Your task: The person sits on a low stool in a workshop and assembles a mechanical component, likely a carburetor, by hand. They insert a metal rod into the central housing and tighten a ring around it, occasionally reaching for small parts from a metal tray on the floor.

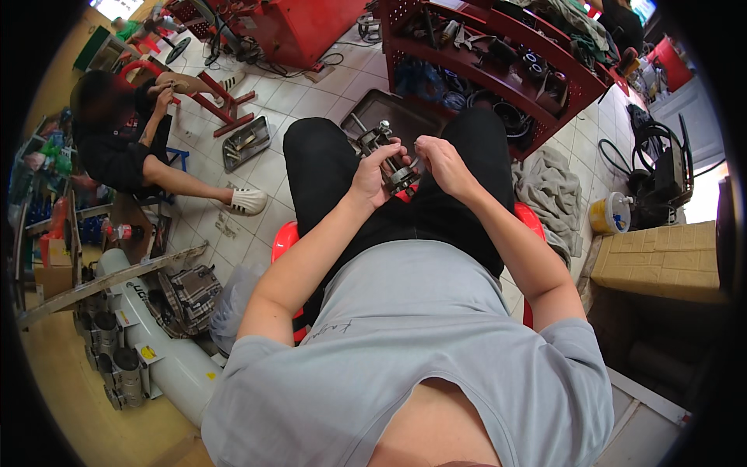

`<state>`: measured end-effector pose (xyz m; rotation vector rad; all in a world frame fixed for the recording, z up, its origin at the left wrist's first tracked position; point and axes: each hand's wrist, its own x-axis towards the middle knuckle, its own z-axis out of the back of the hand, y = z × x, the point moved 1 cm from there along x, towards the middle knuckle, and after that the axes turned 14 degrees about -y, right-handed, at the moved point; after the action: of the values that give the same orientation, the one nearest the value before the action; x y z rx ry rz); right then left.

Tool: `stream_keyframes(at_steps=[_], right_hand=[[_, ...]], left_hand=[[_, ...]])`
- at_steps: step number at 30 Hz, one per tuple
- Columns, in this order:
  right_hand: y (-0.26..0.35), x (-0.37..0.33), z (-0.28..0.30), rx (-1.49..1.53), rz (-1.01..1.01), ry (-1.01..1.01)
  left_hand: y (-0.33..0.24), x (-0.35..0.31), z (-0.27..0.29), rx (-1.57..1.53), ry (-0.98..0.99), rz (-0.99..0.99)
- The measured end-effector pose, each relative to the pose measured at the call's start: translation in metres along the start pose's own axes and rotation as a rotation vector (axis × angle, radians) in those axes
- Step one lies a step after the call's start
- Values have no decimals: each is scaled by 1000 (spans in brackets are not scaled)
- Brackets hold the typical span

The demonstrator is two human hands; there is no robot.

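Above my lap, my left hand (377, 173) is wrapped round a metal machine part (402, 182) with a round, ringed lower end. Its upper end (373, 138) has a small knob, and a thin rod sticks out toward the upper left. Fingers and palm hide much of its middle. Just right of the part is my right hand (443, 165), its fingers curled and pinched together. Whatever that pinch may hold is too small or hidden to name. Beyond my knees a dark metal tray (372, 105) lies on the floor.
A red tool cart (498, 78) loaded with parts and tools stands ahead. To the left a person (117, 136) sits working, beside a small tray (246, 144) of parts. Grey cloth (548, 187) lies right of my knee; a white-and-yellow bucket (611, 214) stands farther right.
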<state>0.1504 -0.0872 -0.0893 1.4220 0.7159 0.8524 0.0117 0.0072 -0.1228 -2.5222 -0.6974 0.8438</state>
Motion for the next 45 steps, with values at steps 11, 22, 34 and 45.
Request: stream_keyframes(at_steps=[11,22,34,45], right_hand=[[8,-1,-1,-365,96,-49],[19,-6,-3,-434,177,-57],[19,-4,-1,-492,145,-27],[21,-10,-6,-703,514,-141]], left_hand=[[1,-5,-4,87,35,-15],[1,1,-1,111,46,-43],[5,2,-1,139,41,-44],[4,4,2,171,-41,-99]])
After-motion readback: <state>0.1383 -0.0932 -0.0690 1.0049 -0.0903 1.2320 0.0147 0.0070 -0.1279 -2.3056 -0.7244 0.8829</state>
